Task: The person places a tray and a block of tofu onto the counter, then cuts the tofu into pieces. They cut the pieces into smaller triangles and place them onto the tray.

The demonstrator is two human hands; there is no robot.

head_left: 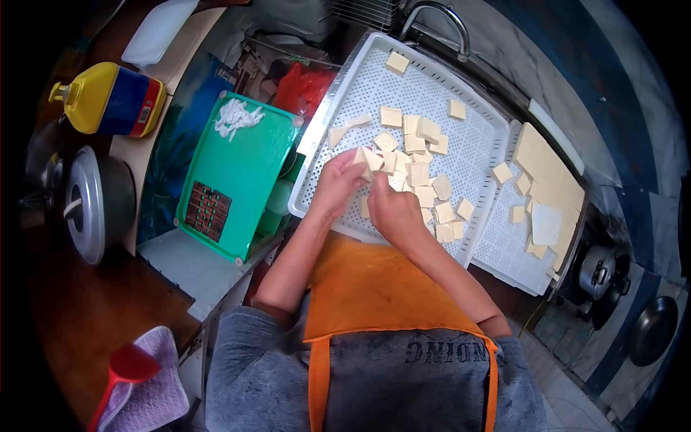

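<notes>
The tofu piece [369, 160], a pale wedge, sits just above the near-left part of the white perforated tray [461, 129], pinched at the fingertips of the left hand [337, 183]; that grip is clamped on it. The right hand [392, 211] is close beside the left, its fingers curled in toward the same piece. Its fingertips are hidden by the back of the hand, so whether its grip is together or apart cannot be told.

Around the hands lie many cut tofu squares [421, 176], heaped in the middle of the tray and scattered thinner toward its far corner. A second perforated tray [504, 252] lies partly under the first on the right, bearing a few more squares and a large uncut tofu slab [551, 173].

Left of the trays, a green board [245, 173] carries white shreds [237, 115]. Farther left on the bench stand a yellow bottle [108, 97] and a lidded pot [93, 201]. An orange apron [374, 288] covers the person's front.
</notes>
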